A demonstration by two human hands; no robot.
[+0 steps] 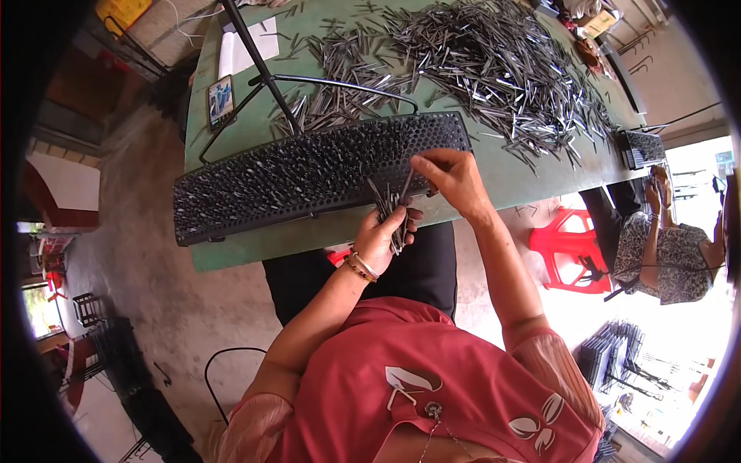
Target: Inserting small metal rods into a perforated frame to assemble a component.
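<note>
My left hand (377, 238) is closed round a bundle of thin grey metal strips (386, 202), their ends sticking out above and below the fingers. Just to the right, my right hand (457, 184) pinches a single metal strip (407, 185) between thumb and forefinger; its lower end meets the bundle. Both hands are at the near edge of a long black perforated rack (440, 137), which lies slanted on the green table. Strips stand in most of its holes, while holes toward the right end show bare.
A large heap of loose metal strips (502, 65) covers the far right of the table (220, 253). A black metal stand (266, 77) rises behind the rack. At the left lies a phone (221, 100). A red stool (567, 248) and another person (664, 251) are at the right.
</note>
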